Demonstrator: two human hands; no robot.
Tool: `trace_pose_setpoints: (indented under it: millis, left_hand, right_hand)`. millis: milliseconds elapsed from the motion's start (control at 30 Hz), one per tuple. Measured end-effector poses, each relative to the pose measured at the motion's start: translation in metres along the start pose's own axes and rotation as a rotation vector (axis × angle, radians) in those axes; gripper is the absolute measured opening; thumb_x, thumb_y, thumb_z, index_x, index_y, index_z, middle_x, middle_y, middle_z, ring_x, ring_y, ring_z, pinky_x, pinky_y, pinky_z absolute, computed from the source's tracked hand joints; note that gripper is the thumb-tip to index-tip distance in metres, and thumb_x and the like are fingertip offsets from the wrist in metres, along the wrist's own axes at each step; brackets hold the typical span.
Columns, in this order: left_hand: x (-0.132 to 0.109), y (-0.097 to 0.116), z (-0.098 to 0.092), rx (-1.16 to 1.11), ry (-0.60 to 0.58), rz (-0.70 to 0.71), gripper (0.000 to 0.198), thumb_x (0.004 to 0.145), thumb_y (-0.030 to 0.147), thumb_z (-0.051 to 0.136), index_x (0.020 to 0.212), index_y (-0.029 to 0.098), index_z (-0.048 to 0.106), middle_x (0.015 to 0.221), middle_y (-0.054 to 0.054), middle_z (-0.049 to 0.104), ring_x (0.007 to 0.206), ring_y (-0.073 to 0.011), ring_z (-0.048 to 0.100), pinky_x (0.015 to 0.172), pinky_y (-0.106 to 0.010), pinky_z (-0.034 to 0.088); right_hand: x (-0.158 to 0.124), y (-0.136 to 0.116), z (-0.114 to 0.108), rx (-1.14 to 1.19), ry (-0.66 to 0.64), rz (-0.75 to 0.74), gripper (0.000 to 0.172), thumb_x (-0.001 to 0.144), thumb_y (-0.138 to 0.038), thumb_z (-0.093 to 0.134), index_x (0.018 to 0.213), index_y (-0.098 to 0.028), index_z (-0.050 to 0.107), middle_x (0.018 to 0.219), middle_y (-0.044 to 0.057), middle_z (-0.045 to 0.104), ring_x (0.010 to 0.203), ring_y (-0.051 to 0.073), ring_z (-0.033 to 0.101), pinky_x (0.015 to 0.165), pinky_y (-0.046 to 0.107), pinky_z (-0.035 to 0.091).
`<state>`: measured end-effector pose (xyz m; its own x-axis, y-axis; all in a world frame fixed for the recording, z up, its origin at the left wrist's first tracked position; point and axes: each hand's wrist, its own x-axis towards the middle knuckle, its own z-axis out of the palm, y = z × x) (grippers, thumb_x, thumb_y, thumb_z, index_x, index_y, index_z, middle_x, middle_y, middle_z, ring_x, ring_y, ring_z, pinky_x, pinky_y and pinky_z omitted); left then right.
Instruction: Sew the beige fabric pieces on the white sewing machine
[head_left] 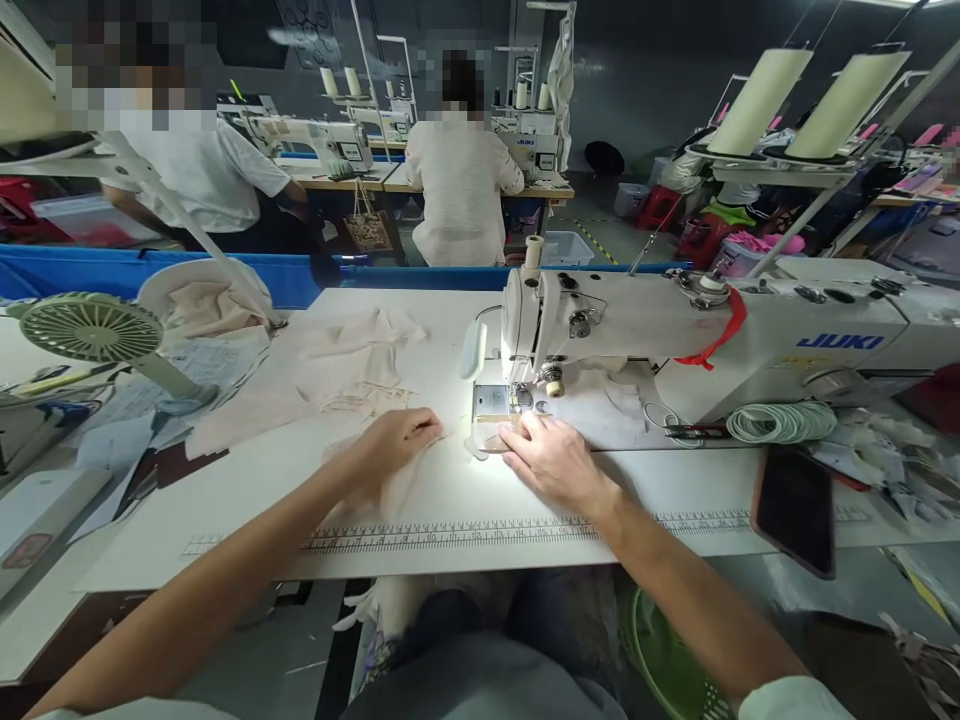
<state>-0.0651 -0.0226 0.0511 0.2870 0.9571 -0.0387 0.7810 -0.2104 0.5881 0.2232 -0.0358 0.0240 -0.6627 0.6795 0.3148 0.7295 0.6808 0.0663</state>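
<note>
A white JUKI sewing machine (pixel 675 330) stands on the white table (pixel 247 480), its lamp lighting the needle plate (pixel 495 402). My right hand (pixel 551 455) lies flat, fingers stretched out, pressing a small beige fabric piece (pixel 491 440) just in front of the presser foot. My left hand (pixel 397 440) rests to the left with fingers curled, pinching the thin pale fabric (pixel 390 490) that trails toward the table's front edge. More beige fabric pieces (pixel 337 370) lie spread behind my left hand.
A green desk fan (pixel 94 328) and papers sit at the left. A dark phone (pixel 796 505) overhangs the front edge at right, beside a coil of green cord (pixel 780 422) and snips (pixel 694 432). Two people in white work at machines behind a blue partition (pixel 225 272).
</note>
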Motion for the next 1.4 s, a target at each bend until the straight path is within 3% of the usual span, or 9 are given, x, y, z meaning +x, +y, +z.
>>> trace_pose_setpoints:
  millis: [100,200,300,433,667,867,1000,1400]
  left_hand:
    - [0.015,0.000,-0.003,0.035,0.035,-0.002,0.038,0.087,0.051,0.047,0.075,0.022,0.067,0.078,-0.005,0.074,0.073,-0.0227,0.064,0.065,-0.032,0.043]
    - [0.023,0.014,-0.004,-0.015,0.034,0.070,0.038,0.089,0.050,0.047,0.075,0.021,0.069,0.073,-0.005,0.073,0.065,-0.0204,0.060,0.060,-0.032,0.040]
    - [0.031,0.040,0.014,-0.136,0.002,0.152,0.032,0.087,0.047,0.050,0.074,0.021,0.064,0.066,-0.003,0.068,0.059,-0.0177,0.057,0.056,-0.029,0.039]
    - [0.047,0.061,0.041,-0.197,-0.064,0.105,0.025,0.081,0.046,0.055,0.070,0.023,0.055,0.066,-0.002,0.068,0.064,-0.0192,0.062,0.057,-0.028,0.045]
    - [0.063,0.052,0.039,-0.174,-0.188,-0.001,0.023,0.077,0.047,0.057,0.073,0.024,0.056,0.065,0.000,0.071,0.066,-0.0218,0.067,0.060,-0.030,0.049]
    - [0.069,0.050,0.036,-0.283,-0.259,-0.007,0.025,0.073,0.048,0.062,0.070,0.024,0.057,0.062,-0.001,0.069,0.061,-0.0208,0.066,0.059,-0.031,0.050]
    - [0.070,0.050,0.039,-0.283,-0.246,-0.014,0.024,0.073,0.046,0.063,0.068,0.023,0.056,0.060,-0.001,0.069,0.059,-0.0195,0.065,0.057,-0.030,0.049]
    - [0.069,0.056,0.041,-0.160,-0.179,-0.018,0.019,0.074,0.040,0.057,0.064,0.024,0.055,0.062,0.000,0.069,0.063,-0.0203,0.066,0.060,-0.029,0.048]
  right_hand:
    - [0.001,0.002,0.000,0.017,-0.011,0.019,0.031,0.108,-0.037,0.053,0.126,-0.018,0.068,0.103,0.009,0.067,0.085,0.020,0.056,0.071,0.033,0.035]
    - [0.003,0.002,-0.001,0.014,-0.037,0.025,0.032,0.109,-0.037,0.049,0.126,-0.017,0.069,0.103,0.011,0.068,0.086,0.021,0.057,0.071,0.033,0.035]
    - [0.006,0.000,-0.001,-0.019,-0.068,0.039,0.032,0.109,-0.037,0.048,0.120,-0.018,0.070,0.103,0.011,0.068,0.086,0.022,0.057,0.073,0.034,0.037]
    - [0.007,-0.001,-0.002,-0.032,-0.087,0.050,0.031,0.108,-0.037,0.048,0.114,-0.017,0.071,0.104,0.012,0.067,0.086,0.022,0.057,0.073,0.034,0.038]
    - [0.006,0.004,-0.010,0.034,-0.117,0.094,0.030,0.107,-0.030,0.047,0.120,-0.016,0.070,0.105,0.011,0.067,0.079,0.020,0.055,0.069,0.033,0.038]
    - [0.002,0.014,-0.014,0.065,-0.092,0.218,0.029,0.107,-0.023,0.044,0.109,-0.018,0.073,0.098,0.008,0.068,0.071,0.018,0.054,0.067,0.034,0.037]
    - [0.001,0.017,-0.014,0.069,-0.086,0.216,0.030,0.106,-0.021,0.043,0.106,-0.019,0.073,0.096,0.008,0.068,0.069,0.018,0.053,0.065,0.034,0.036]
    - [0.002,0.014,-0.011,0.051,-0.140,0.153,0.034,0.104,-0.022,0.046,0.123,-0.024,0.073,0.100,0.007,0.066,0.070,0.018,0.050,0.065,0.033,0.033]
